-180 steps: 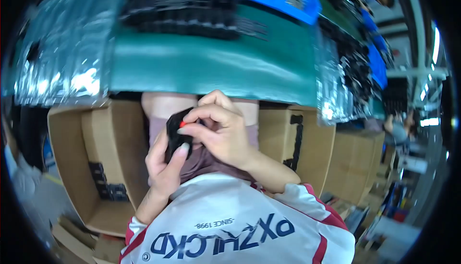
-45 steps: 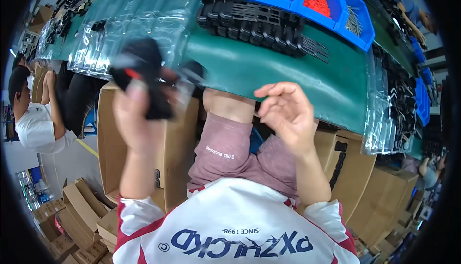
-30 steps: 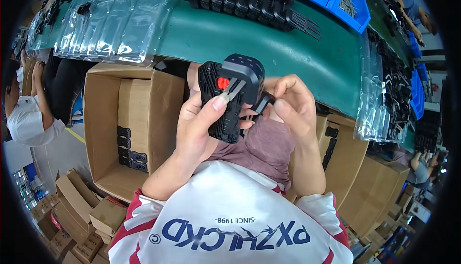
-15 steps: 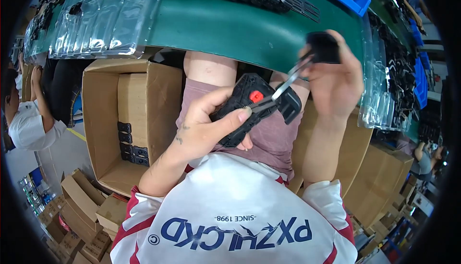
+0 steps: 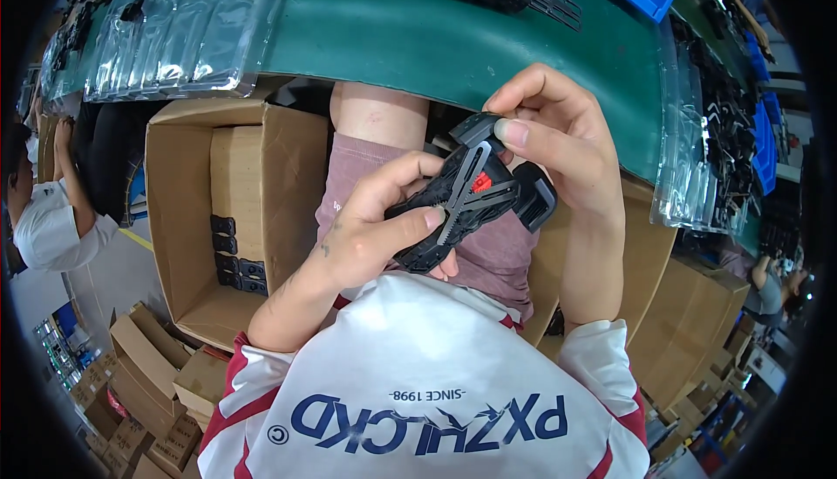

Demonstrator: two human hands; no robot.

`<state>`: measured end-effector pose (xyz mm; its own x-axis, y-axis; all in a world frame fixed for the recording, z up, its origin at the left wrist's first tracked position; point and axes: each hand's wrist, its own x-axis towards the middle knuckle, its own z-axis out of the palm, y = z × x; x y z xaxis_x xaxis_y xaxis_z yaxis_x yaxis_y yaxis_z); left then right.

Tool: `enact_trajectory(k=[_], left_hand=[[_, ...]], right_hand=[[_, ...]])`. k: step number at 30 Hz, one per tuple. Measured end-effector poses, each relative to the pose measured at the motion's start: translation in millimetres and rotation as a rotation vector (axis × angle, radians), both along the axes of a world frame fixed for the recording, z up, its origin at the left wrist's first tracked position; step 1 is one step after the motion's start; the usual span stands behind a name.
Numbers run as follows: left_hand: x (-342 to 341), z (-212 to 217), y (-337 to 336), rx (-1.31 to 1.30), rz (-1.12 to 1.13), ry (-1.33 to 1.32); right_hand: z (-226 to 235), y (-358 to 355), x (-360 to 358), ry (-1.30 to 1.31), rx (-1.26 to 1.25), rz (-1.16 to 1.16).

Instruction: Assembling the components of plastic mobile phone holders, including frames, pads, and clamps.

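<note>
Viewed remotely, I count: one black bracket (image 5: 462, 186) with one red insert (image 5: 481, 183), before the surface's (image 5: 375, 39) near edge. Left hand (image 5: 377, 213): clasping its body. Right hand (image 5: 562, 130): pinching its upper end. By the surface's near edge, left: one open carton (image 5: 296, 174), at least five black parts (image 5: 227, 245) inside. Farther from the surface: one white shirt (image 5: 427, 331), upside-down dark-blue lettering (image 5: 427, 428).

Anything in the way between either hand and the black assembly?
Nothing visible. The left hand already grips the black assembly, thumb across its face, and the right hand has thumb and finger on its upper end piece. No other object shows between them.
</note>
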<state>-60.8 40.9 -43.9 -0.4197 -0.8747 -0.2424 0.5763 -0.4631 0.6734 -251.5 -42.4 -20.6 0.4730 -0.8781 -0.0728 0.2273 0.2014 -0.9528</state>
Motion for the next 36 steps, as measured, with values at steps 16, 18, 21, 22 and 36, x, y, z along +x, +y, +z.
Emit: enact_trajectory(k=[16, 18, 21, 22, 36], left_hand=[[-4, 5, -1, -0.011, -0.035, -0.299], [-5, 5, 1, 0.000, 0.008, -0.304], [-1, -4, -4, -0.022, 0.004, -0.334], [3, -10, -6, -0.037, -0.025, -0.371], [4, -15, -23, -0.071, 0.197, -0.381]], right_hand=[[0, -4, 3, 0.019, 0.126, 0.090], [2, -6, 5, 0.083, 0.112, 0.129], [1, -10, 10, 0.138, 0.058, 0.185], [-3, -10, 13, 0.152, 0.023, 0.222], [-44, -79, 2, 0.194, -0.201, -0.581]])
